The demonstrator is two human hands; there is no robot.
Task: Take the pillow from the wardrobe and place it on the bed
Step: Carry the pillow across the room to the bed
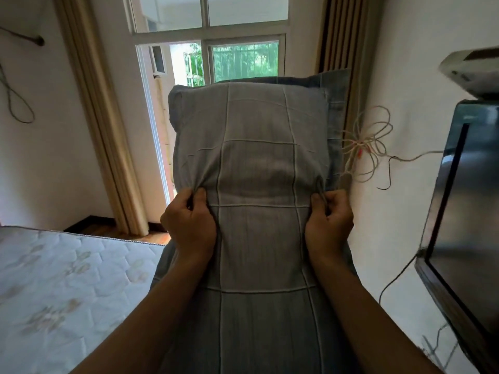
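Observation:
A long grey pillow (256, 147) with a pale grid pattern and a blue flanged edge stands lengthwise in front of me, held up in the air. My left hand (190, 224) pinches a fold of its cover on the left side. My right hand (328, 222) grips the cover on the right side. The bed (62, 287), a bare white quilted mattress with a faint flower print, lies at the lower left, and the pillow's left edge sits just beside its corner. The wardrobe is out of view.
A window and balcony door (210, 58) are straight ahead, with beige curtains (100, 130) on both sides. A dark television (464, 211) stands at the right, with a coil of cable (364, 147) hanging on the white wall beside it. Wooden floor (145, 236) shows beyond the bed.

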